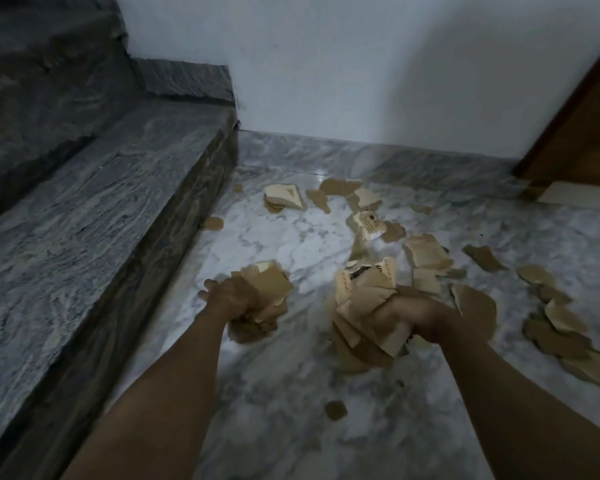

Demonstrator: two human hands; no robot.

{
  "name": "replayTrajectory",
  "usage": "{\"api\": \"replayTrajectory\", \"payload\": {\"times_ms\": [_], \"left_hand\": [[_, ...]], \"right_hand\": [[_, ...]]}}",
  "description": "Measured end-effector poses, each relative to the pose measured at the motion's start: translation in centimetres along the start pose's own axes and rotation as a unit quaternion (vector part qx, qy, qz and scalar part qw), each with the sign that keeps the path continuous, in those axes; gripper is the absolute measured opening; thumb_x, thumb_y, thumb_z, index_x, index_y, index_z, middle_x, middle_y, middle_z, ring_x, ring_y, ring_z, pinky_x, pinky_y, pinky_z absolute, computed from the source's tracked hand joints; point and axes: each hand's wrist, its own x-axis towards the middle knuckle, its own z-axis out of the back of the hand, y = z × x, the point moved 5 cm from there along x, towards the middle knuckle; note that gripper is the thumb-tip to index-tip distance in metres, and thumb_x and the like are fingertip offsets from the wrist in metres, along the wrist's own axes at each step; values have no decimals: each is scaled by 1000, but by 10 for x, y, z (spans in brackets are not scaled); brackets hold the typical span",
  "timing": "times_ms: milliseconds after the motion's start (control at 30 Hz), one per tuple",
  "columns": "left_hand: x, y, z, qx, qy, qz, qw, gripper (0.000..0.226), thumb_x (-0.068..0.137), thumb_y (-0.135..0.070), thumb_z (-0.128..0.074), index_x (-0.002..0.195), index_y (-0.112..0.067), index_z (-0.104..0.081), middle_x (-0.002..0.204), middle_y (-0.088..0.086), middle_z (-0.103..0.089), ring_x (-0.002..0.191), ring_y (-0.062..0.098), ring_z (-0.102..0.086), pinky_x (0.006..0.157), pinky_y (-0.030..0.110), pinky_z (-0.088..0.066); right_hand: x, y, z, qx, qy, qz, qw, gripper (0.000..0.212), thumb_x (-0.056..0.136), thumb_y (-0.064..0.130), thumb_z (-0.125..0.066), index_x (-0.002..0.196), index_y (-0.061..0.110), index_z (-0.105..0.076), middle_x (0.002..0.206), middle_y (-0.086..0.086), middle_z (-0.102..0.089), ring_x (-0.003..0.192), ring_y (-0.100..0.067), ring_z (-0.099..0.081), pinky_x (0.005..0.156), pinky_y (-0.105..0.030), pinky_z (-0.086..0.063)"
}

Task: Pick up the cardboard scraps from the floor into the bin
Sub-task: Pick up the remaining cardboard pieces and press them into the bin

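Left grip [238, 299] clutching cardboard scraps [264, 282], right grip [406, 313] clutching a bigger bunch [364, 289], floor [291, 393] littered

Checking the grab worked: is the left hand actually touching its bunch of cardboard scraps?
Touching. The head view shows the left hand with fingers curled round its bunch of cardboard scraps.

Dark stone steps [94, 188], white wall [343, 64], wooden door [582, 126]

Both arms fwd; L hand [238, 301] & R hand [407, 315] — fingers curled, clutching scraps.
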Motion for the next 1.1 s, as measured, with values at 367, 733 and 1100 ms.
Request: {"api": "replayTrajectory", "payload": {"times_ms": [367,733,1100], "left_hand": [[-4,24,-9,-58,-2,-24,998,82,41,-51,-80,111,-10,-72,108,10,-71,95,28,-66,78,33,-54],[-28,45,-24,-158,-41,-4,987,82,52,-44,-91,121,-6,-68,116,14,-70,104,32,-67,85,42,-58],[-51,-14,-82,-400,111,-21,910,51,72,-11,-86,120,-5,-68,110,10,-74,99,31,-71,78,38,-58]], "right_hand": [[-45,-43,-124,-555,256,31,791,104,68,16,-88,154,16,-29,148,-10,-46,133,-33,-47,85,-35,-44],[-39,-49,-128,-567,189,41,801,49,70,10,-84,115,3,-66,113,-15,-66,88,-27,-59,63,-33,-46],[-35,-67,50,-7,-139,40,989,22,78,8,-76,99,13,-72,88,-3,-69,67,-15,-67,51,-26,-51]]}}
